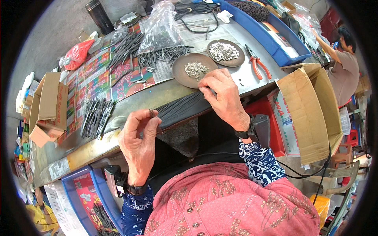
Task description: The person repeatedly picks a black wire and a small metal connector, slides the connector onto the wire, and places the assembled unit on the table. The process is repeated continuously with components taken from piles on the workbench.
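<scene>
Delicately, a small dark piece [152, 113] is pinched between thumb and forefinger of the left hand [138, 137], while the right hand [223, 95], fingertips drawn close, is held at the rim of a brown dish [179, 67] of metal pins [195, 69] on the tabletop [134, 100]. Pins could be spilled by a knock to that rim; the piece could be lost past the tabletop's edge through a slackened pinch. Anything gripped in the right hand cannot be made out; the piece's shape is largely hidden.

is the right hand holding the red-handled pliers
No, the pliers lie on the table, beside the dish of white pieces, apart from the right hand.
</scene>
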The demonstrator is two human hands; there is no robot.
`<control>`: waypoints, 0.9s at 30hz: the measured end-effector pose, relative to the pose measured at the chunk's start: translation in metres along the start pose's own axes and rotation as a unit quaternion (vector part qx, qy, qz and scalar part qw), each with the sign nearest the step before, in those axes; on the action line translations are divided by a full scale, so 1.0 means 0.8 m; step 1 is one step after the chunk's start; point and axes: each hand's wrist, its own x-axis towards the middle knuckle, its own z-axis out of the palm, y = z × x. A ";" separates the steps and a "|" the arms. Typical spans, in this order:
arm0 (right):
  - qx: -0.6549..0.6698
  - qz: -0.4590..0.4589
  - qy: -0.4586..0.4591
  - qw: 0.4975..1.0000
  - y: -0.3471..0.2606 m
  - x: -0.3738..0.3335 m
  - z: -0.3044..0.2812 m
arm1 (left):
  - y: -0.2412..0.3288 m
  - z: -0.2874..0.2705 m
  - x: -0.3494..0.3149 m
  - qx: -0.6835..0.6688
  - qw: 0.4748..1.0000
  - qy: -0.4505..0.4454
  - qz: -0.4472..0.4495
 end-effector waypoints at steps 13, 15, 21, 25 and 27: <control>0.029 0.004 0.073 0.997 -0.024 0.002 0.004 | 0.005 0.011 -0.024 -0.314 0.931 -0.041 -0.181; 0.084 0.034 0.066 0.994 -0.044 -0.002 0.001 | 0.007 0.012 -0.028 -0.332 0.915 -0.043 -0.224; 0.303 0.078 0.026 0.949 -0.099 -0.014 0.011 | 0.011 0.019 -0.035 -0.388 0.893 -0.058 -0.222; 0.308 0.058 0.042 0.949 -0.108 -0.013 0.015 | 0.015 0.020 -0.038 -0.394 0.890 -0.062 -0.223; 0.292 0.051 0.044 0.954 -0.109 -0.013 0.014 | 0.017 0.020 -0.039 -0.399 0.887 -0.065 -0.224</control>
